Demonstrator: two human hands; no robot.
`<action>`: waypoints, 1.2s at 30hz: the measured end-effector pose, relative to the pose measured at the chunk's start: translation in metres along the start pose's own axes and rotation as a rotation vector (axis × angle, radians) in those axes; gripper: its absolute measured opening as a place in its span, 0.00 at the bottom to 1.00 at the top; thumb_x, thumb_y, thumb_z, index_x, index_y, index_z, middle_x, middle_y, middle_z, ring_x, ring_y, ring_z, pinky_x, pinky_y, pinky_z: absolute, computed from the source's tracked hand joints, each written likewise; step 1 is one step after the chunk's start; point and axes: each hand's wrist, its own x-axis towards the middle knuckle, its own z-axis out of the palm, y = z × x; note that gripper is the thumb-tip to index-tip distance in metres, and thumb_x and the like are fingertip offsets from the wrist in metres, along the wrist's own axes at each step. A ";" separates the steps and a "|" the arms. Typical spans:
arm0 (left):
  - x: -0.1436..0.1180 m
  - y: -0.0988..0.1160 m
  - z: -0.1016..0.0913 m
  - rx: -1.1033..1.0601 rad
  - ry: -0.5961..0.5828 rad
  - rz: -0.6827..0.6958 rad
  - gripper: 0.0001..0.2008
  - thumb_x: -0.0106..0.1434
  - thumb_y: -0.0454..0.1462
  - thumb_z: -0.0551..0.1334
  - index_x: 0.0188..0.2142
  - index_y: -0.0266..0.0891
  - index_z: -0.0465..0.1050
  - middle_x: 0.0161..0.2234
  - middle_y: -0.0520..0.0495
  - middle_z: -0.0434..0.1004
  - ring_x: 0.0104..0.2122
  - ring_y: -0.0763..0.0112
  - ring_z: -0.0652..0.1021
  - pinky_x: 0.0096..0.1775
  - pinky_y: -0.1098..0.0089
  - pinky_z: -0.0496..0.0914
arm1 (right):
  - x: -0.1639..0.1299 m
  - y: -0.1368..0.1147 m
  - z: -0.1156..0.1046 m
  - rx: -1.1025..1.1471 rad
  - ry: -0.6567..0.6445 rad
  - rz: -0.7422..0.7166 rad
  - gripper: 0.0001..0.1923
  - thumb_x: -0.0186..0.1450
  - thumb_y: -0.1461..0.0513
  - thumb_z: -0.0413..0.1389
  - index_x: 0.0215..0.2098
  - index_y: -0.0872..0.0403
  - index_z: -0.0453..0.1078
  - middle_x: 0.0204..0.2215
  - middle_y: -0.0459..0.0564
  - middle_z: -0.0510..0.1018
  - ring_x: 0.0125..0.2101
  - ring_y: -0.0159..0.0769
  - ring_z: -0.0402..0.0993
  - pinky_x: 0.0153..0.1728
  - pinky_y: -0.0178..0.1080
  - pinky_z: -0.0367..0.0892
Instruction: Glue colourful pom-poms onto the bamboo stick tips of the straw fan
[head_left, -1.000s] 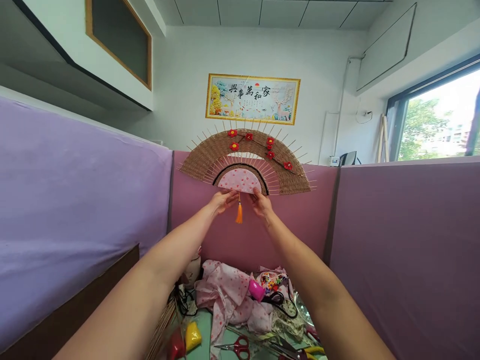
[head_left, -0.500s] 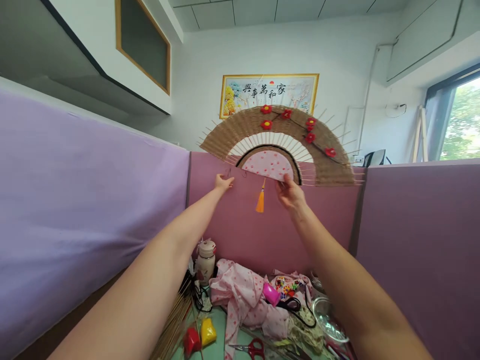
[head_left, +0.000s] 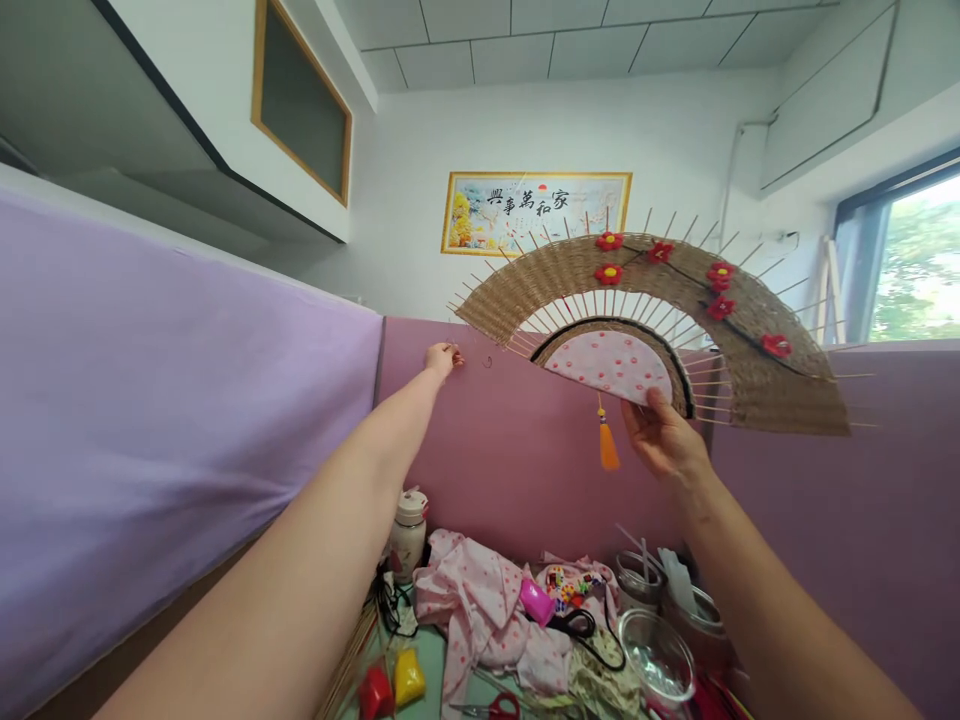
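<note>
A large woven fan with bare stick ends and red flowers is held up by my right hand. My thumb lies on the pink dotted cloth at its base, with the fingers behind. An orange tassel hangs below the cloth. Stretched forward, my left hand is at the pink partition, its fingers pinched together. What they hold, if anything, is too small to make out. A small dark hook shape shows on the partition just right of it.
Crumpled pink dotted cloth covers much of the table below. Around it are a white bottle, red-handled scissors, yellow packet, red packet, magenta piece and clear round container. A lilac-covered partition stands left.
My right hand has carried the fan to the right and slightly lower, away from my left hand. The left hand stays at the partition, its fingers now drawn together.
</note>
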 end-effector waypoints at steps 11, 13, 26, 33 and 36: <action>-0.045 -0.010 -0.010 -0.067 -0.017 -0.052 0.12 0.67 0.38 0.61 0.48 0.36 0.72 0.43 0.45 0.76 0.37 0.70 0.78 0.39 0.65 0.75 | -0.044 0.022 -0.017 -0.057 -0.027 0.096 0.07 0.59 0.68 0.64 0.34 0.51 0.75 0.31 0.42 0.84 0.34 0.29 0.82 0.41 0.33 0.79; -0.063 -0.023 -0.013 -0.096 -0.011 -0.076 0.10 0.67 0.38 0.61 0.45 0.35 0.73 0.39 0.46 0.77 0.33 0.73 0.77 0.36 0.68 0.75 | -0.053 0.032 -0.023 -0.075 -0.056 0.103 0.11 0.56 0.67 0.66 0.36 0.51 0.75 0.33 0.42 0.85 0.36 0.32 0.82 0.43 0.35 0.79; -0.352 -0.107 -0.077 -0.352 -0.308 -0.242 0.15 0.50 0.26 0.68 0.38 0.41 0.75 0.43 0.46 0.81 0.48 0.68 0.79 0.50 0.72 0.70 | -0.197 0.062 -0.077 -0.114 -0.024 0.300 0.11 0.52 0.64 0.69 0.32 0.51 0.75 0.34 0.44 0.85 0.41 0.35 0.82 0.42 0.35 0.79; -0.440 -0.108 -0.094 -0.350 -0.227 -0.301 0.15 0.52 0.38 0.74 0.35 0.41 0.71 0.39 0.45 0.82 0.43 0.64 0.82 0.49 0.66 0.71 | -0.287 0.045 -0.108 -0.122 -0.011 0.300 0.13 0.53 0.62 0.69 0.36 0.49 0.76 0.38 0.44 0.84 0.43 0.33 0.81 0.45 0.36 0.78; -0.466 -0.109 -0.118 -0.175 -0.075 -0.392 0.17 0.52 0.37 0.73 0.39 0.41 0.70 0.39 0.43 0.82 0.39 0.65 0.82 0.44 0.67 0.70 | -0.313 0.036 -0.125 -0.135 -0.007 0.279 0.15 0.53 0.62 0.70 0.38 0.47 0.76 0.37 0.41 0.84 0.41 0.30 0.80 0.45 0.35 0.77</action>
